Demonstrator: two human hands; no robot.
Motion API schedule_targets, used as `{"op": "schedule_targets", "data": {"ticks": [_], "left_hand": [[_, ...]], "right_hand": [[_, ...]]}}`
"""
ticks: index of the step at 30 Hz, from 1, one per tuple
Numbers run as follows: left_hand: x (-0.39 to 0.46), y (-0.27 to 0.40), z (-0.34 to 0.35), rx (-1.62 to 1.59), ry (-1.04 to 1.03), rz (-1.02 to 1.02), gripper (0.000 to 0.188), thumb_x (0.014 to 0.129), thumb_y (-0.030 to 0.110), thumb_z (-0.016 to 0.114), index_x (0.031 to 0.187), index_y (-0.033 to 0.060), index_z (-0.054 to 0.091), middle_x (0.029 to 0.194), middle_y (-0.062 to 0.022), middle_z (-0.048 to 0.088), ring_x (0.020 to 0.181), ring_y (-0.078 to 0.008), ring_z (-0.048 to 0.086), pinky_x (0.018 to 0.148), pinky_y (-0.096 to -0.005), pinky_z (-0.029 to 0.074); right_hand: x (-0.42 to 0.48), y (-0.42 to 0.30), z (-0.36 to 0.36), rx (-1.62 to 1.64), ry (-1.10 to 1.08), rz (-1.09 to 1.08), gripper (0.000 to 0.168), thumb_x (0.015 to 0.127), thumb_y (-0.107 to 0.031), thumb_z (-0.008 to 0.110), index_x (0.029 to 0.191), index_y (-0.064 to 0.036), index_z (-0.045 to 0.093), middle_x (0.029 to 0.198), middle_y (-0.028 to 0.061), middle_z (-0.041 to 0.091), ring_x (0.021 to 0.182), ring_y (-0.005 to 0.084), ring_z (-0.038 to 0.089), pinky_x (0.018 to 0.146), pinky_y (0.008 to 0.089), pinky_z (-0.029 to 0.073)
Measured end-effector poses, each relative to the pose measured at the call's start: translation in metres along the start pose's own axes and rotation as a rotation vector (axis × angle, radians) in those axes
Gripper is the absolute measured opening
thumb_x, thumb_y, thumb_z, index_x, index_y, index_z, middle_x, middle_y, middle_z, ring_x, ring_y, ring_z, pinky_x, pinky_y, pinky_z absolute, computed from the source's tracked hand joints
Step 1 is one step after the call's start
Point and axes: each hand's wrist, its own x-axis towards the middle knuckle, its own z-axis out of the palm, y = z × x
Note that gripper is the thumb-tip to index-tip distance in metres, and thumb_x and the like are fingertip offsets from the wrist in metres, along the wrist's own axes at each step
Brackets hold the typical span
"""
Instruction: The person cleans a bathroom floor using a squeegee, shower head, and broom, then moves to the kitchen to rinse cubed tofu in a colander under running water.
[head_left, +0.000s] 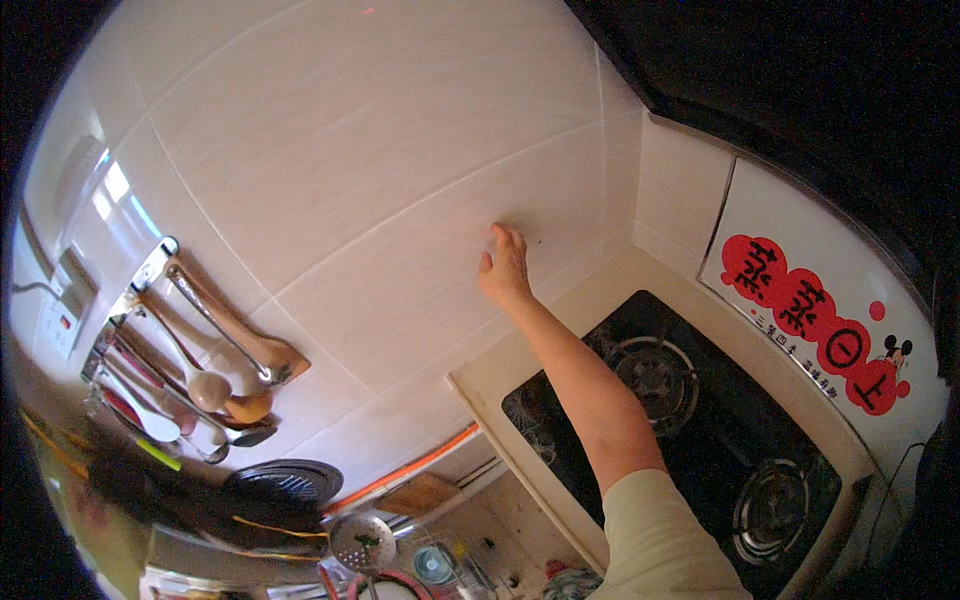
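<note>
My right hand (507, 266) reaches up against the beige tiled wall (420, 232), thumb apart and fingers slightly bent, with nothing visible in it. Whether its fingertips touch the tile cannot be told. A small dark spot (540, 241) marks the wall just right of the hand. Below my forearm lies a black two-burner gas hob (712, 442), partly hidden by the arm. My left hand is out of view.
Ladles and spatulas hang from a wall rack (154, 262) at left. A socket (64, 322) is beyond them. Black round racks (289, 480), a perforated metal skimmer (363, 541) and a wooden board (418, 493) are lower down. A white panel (750, 202) with red stickers borders the hob.
</note>
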Motion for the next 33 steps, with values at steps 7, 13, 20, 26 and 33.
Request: {"op": "schedule_targets", "data": {"ticks": [7, 13, 20, 26, 33], "left_hand": [[-0.023, -0.011, -0.013, -0.076, 0.027, 0.066, 0.031, 0.076, 0.024, 0.053, 0.095, -0.0003, 0.048, 0.063, -0.0021, 0.047, 0.046, -0.0073, 0.041, 0.042, -0.0191, 0.032], [-0.080, -0.045, -0.084, -0.120, 0.020, 0.043, 0.067, 0.070, 0.030, 0.060, 0.124, 0.0010, 0.031, 0.068, -0.0035, 0.053, 0.042, -0.0070, 0.044, 0.035, -0.0172, 0.033], [-0.179, -0.131, -0.210, -0.427, 0.019, 0.097, 0.072, 0.069, 0.020, 0.062, 0.129, 0.0063, 0.025, 0.069, -0.0060, 0.056, 0.040, -0.0090, 0.047, 0.034, -0.0193, 0.035], [-0.282, -0.241, -0.325, -0.560, 0.319, 0.251, 0.068, 0.072, 0.014, 0.058, 0.129, 0.0047, 0.022, 0.069, -0.0084, 0.056, 0.042, -0.0095, 0.048, 0.037, -0.0207, 0.040], [-0.342, -0.292, -0.404, -0.722, 0.762, 0.414, 0.061, 0.075, 0.008, 0.057, 0.127, 0.0050, 0.026, 0.065, -0.0053, 0.054, 0.042, -0.0098, 0.048, 0.037, -0.0199, 0.040]], "right_hand": [[-0.053, -0.057, -0.002, 0.128, -0.165, 0.230, 0.028, 0.071, -0.013, 0.061, 0.094, -0.002, 0.051, 0.086, 0.0120, 0.053, 0.086, 0.0240, 0.051, 0.078, 0.0325, 0.041], [-0.203, -0.170, -0.028, 0.604, -0.497, 0.293, 0.016, 0.079, -0.013, 0.056, 0.088, 0.001, 0.056, 0.082, 0.0054, 0.058, 0.073, 0.0102, 0.054, 0.064, 0.0227, 0.045], [-0.397, -0.356, -0.124, 0.725, -1.073, 0.620, 0.011, 0.078, -0.011, 0.056, 0.079, 0.000, 0.053, 0.071, 0.0048, 0.056, 0.058, 0.0096, 0.052, 0.054, 0.0229, 0.045], [-0.565, -0.531, -0.172, 0.924, -1.665, 0.712, 0.018, 0.081, -0.015, 0.054, 0.083, 0.002, 0.056, 0.067, 0.0037, 0.055, 0.057, 0.0087, 0.052, 0.051, 0.0220, 0.045], [-0.709, -0.674, -0.144, 0.905, -2.248, 0.689, 0.030, 0.084, -0.024, 0.050, 0.106, -0.004, 0.045, 0.084, 0.0062, 0.053, 0.071, 0.0134, 0.055, 0.057, 0.0265, 0.049]]}}
